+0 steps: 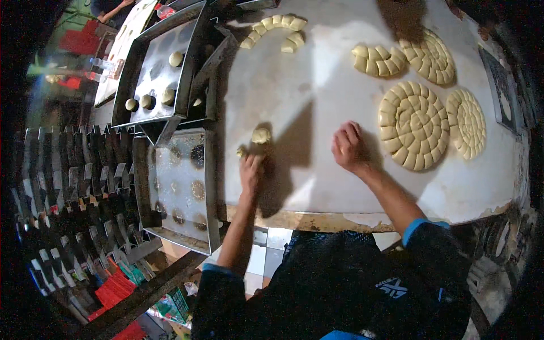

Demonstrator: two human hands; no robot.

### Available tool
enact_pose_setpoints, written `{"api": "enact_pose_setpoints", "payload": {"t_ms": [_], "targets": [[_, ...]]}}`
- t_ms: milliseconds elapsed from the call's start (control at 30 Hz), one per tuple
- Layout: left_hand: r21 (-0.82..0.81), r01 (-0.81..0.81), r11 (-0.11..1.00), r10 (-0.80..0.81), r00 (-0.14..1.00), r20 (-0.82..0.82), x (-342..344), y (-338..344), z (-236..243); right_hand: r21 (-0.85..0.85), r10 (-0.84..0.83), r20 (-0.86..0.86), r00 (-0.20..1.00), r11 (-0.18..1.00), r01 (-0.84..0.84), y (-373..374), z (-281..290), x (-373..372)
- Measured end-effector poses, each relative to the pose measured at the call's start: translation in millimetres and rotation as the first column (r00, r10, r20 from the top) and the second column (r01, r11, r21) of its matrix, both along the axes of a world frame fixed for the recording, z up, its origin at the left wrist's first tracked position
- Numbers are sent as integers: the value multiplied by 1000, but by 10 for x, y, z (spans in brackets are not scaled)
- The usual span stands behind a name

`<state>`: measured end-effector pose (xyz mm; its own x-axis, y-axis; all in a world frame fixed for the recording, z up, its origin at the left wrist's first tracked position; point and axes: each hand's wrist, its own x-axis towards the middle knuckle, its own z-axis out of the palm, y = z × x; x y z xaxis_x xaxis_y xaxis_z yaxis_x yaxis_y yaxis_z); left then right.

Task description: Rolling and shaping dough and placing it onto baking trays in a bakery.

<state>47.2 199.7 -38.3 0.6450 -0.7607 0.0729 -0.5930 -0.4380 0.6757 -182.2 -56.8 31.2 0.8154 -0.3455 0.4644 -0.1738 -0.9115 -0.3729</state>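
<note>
My left hand (251,170) is low on the pale worktable (334,192), fingers bent at a small bit of dough (240,152), just below a larger dough lump (260,135). My right hand (348,146) rests to the right with its fingers curled; whatever they may hold is hidden. Scored dough spirals (412,126) lie on the right, with more (426,56) behind. A curved row of cut dough pieces (272,25) sits at the back left.
A metal tray with dough balls (154,62) stands raised at upper left, above an empty-looking greased tray (175,187). Stacked metal moulds (85,170) fill the far left. Another person's arm (107,12) shows at a side table (127,34).
</note>
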Motion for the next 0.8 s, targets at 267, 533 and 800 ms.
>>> {"api": "enact_pose_setpoints", "payload": {"t_ms": [267, 533, 800], "targets": [[29, 305, 952, -305, 937, 172, -792, 328, 120, 122, 134, -151, 979, 986, -116, 209, 3, -564], [-99, 8, 995, 2, 995, 103, -500, -458, 525, 102, -240, 52, 969, 967, 234, 185, -124, 234], [44, 109, 993, -104, 990, -99, -1056, 482, 538, 534, 107, -291, 951, 842, 69, 101, 21, -743]]}}
